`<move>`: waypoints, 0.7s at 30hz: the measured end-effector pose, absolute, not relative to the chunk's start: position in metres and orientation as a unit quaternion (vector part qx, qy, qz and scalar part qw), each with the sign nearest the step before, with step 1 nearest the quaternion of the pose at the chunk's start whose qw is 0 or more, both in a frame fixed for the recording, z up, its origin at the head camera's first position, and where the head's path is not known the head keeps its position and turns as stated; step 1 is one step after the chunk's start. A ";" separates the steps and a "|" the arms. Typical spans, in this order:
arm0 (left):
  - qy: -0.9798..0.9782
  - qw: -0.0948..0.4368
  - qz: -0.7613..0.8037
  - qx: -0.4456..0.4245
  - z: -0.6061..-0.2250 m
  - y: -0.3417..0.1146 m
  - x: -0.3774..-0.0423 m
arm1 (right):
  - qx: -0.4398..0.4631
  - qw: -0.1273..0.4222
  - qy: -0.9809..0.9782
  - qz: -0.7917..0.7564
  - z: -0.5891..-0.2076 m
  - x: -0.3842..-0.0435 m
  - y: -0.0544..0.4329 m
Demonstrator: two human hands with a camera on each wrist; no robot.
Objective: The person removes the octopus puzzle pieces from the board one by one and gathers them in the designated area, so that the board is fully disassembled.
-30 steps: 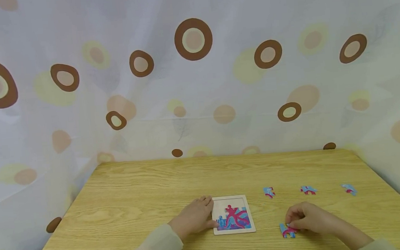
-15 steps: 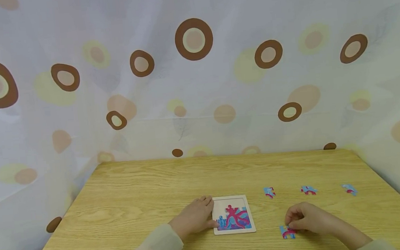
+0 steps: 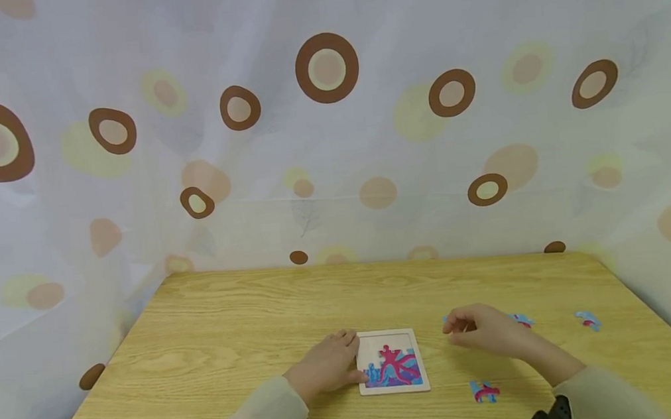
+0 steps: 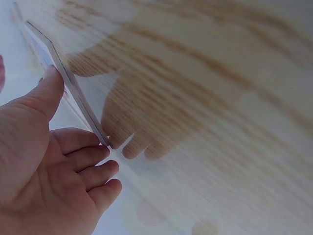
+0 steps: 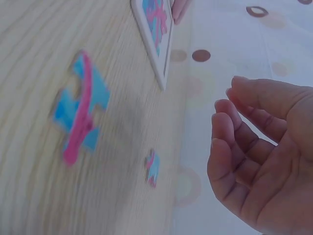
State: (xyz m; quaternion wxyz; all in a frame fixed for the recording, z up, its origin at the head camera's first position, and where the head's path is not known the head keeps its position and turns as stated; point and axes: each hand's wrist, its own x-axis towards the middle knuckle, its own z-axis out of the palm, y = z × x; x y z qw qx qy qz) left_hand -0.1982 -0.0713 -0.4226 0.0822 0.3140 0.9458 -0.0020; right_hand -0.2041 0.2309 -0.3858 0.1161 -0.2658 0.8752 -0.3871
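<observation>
A shallow square puzzle tray (image 3: 422, 368) lies flat on the table, its lower part filled with pieces showing a pink octopus on blue and purple. My left hand (image 3: 326, 364) rests along the tray's left edge. In the left wrist view, the thumb (image 4: 53, 81) touches the rim and the other fingers extend by the edge. Above the table, right of the tray, my right hand (image 3: 482, 331) has loosely bent fingers and holds nothing. Below it lies a blue and pink puzzle piece (image 3: 484, 391). Another puzzle piece (image 5: 152, 167) is mostly hidden behind that hand in the head view.
Two more puzzle pieces lie to the right, one (image 3: 522, 319) partly behind the right hand and one (image 3: 587, 320) farther out. The wooden table (image 3: 232, 325) meets a patterned curtain (image 3: 330, 143) at its back and sides.
My right hand has left the near puzzle piece and moved up and left, toward the back pieces. That near piece stays on the table. The left hand keeps its place on the tray.
</observation>
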 end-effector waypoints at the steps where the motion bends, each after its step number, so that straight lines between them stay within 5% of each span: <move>1: 0.946 0.082 -0.003 0.314 -0.423 -0.071 -0.198 | -0.270 0.116 0.873 -0.389 -0.385 -0.206 0.226; 21: 0.947 0.084 -0.001 0.309 -0.418 -0.070 -0.198 | -0.310 0.143 0.874 -0.347 -0.421 -0.219 0.152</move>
